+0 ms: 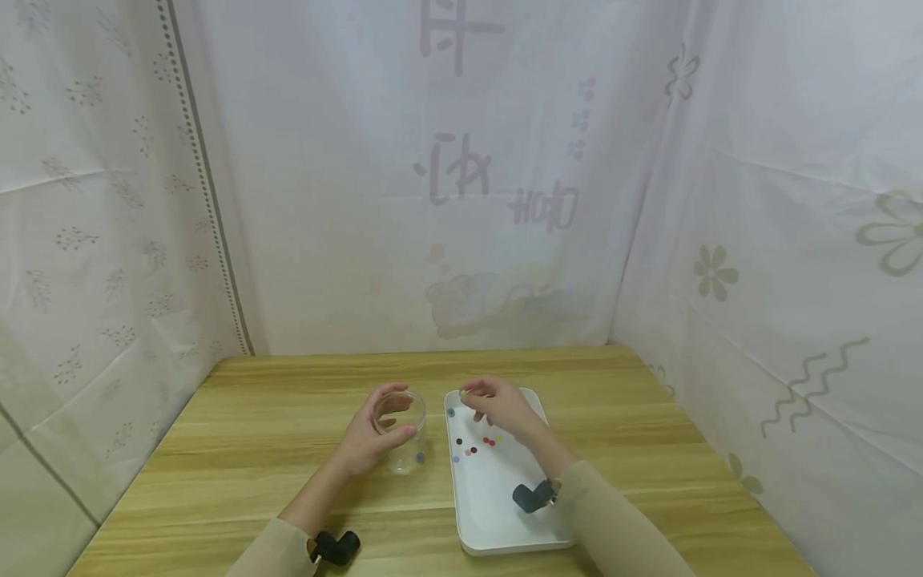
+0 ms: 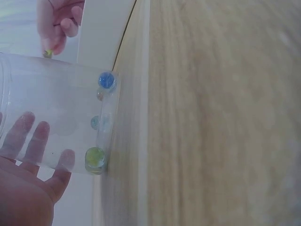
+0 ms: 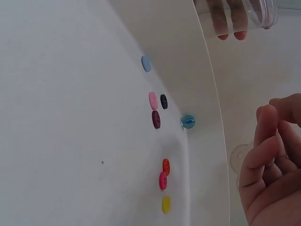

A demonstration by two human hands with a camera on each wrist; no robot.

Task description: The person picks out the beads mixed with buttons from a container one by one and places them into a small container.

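My left hand (image 1: 364,437) grips a clear plastic jar (image 1: 401,458) that stands upright on the table, its fingers curled round the side. Several glass marbles lie at the jar's bottom, among them a blue marble (image 2: 106,80) and a yellow-green marble (image 2: 95,157). Above the far left edge of a white tray (image 1: 490,513), my right hand (image 1: 505,406) pinches another yellow-green marble (image 2: 47,53) between thumb and fingertips. Inside the tray, a blue marble (image 3: 188,121) rests against the wall, near several buttons, such as a yellow button (image 3: 166,204) and a pink button (image 3: 153,100).
The wooden table (image 1: 288,417) carries the tray just right of the jar. Patterned white curtains (image 1: 433,264) enclose the table's back and sides. A black wrist mount (image 1: 534,497) on my right arm hangs over the tray.
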